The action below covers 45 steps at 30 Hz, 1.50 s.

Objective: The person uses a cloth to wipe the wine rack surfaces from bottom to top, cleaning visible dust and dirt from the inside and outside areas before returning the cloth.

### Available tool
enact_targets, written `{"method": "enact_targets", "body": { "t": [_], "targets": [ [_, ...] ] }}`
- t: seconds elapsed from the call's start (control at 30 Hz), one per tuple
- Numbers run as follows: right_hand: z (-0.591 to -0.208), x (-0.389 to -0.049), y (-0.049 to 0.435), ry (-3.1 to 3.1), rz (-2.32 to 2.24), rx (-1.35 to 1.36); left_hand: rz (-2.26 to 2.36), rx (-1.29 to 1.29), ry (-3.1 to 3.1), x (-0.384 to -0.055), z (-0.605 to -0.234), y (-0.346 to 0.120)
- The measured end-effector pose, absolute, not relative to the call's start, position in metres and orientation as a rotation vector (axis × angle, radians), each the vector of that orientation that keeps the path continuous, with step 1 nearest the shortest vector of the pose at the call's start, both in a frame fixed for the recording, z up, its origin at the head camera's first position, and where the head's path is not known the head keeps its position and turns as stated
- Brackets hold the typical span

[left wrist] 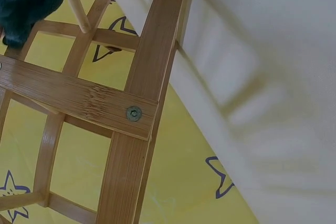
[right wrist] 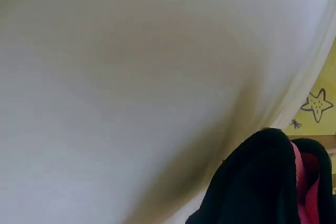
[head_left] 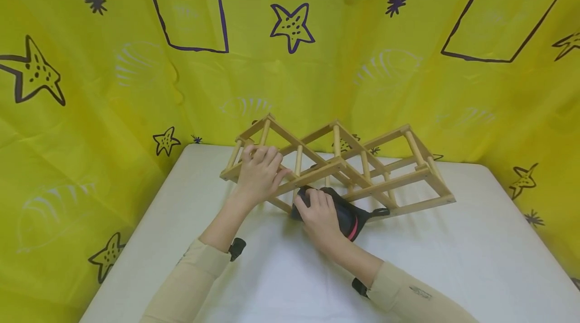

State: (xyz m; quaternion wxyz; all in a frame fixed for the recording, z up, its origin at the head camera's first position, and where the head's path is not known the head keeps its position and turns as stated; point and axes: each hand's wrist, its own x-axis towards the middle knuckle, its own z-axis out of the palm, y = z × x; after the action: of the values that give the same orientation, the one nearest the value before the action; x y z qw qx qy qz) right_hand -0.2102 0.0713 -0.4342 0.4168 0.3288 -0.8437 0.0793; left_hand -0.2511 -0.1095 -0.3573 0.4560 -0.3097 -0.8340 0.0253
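A light wooden lattice rack [head_left: 312, 176] of crossed slats and round dowels stands on the white table. My left hand [head_left: 258, 174] grips a front slat toward its left end, fingers over the wood and thumb on the near side. My right hand [head_left: 322, 216] holds a black cylindrical soft sleeve [head_left: 345, 211] with a pink edge and a black strap loop [head_left: 380, 212], low against the rack's front. Pink lining shows at the sleeve's opening [right wrist: 307, 182] in the right wrist view. In the left wrist view, slats with a screw head fill the left side, and dark fabric [left wrist: 31, 6] overlaps them.
The white-covered table [head_left: 272, 272] extends around the rack on all sides. Behind it hangs a yellow curtain [head_left: 317, 81] printed with starfish and shells, close to the rack's back. Dark wrist-camera mounts [head_left: 237, 249] sit at both cuffs.
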Motion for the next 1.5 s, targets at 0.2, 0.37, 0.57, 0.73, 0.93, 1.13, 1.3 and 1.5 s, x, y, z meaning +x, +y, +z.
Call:
{"method": "enact_targets", "body": {
  "t": [0.2, 0.37, 0.57, 0.73, 0.93, 1.13, 1.3, 1.5],
  "targets": [
    [-0.427, -0.209, 0.067, -2.164, 0.167, 0.833, 0.05, -0.763, -2.042, -0.251, -0.356, -0.109],
    [-0.431, -0.207, 0.075, -2.184, 0.155, 0.82, 0.054, -0.767, -2.052, -0.251, -0.356, -0.108],
    [-0.436, -0.206, 0.083, -2.158, 0.154, 0.827, 0.051, -0.761, -2.046, -0.251, -0.356, -0.107],
    [-0.432, -0.2, 0.087, -2.164, 0.195, 0.831, 0.033, -0.757, -2.058, -0.25, -0.356, -0.105],
    [-0.424, -0.186, 0.096, -2.178, 0.301, 0.844, 0.071, -0.688, -2.138, -0.245, -0.355, -0.102],
    [-0.418, -0.177, 0.109, -2.183, 0.377, 0.803, 0.158, -0.569, -2.203, -0.235, -0.353, -0.097],
    [-0.413, -0.173, 0.117, -2.149, 0.413, 0.746, 0.223, -0.435, -2.261, -0.226, -0.352, -0.088],
    [-0.412, -0.171, 0.12, -2.133, 0.424, 0.714, 0.279, -0.29, -2.231, -0.214, -0.356, -0.074]
  ]
}}
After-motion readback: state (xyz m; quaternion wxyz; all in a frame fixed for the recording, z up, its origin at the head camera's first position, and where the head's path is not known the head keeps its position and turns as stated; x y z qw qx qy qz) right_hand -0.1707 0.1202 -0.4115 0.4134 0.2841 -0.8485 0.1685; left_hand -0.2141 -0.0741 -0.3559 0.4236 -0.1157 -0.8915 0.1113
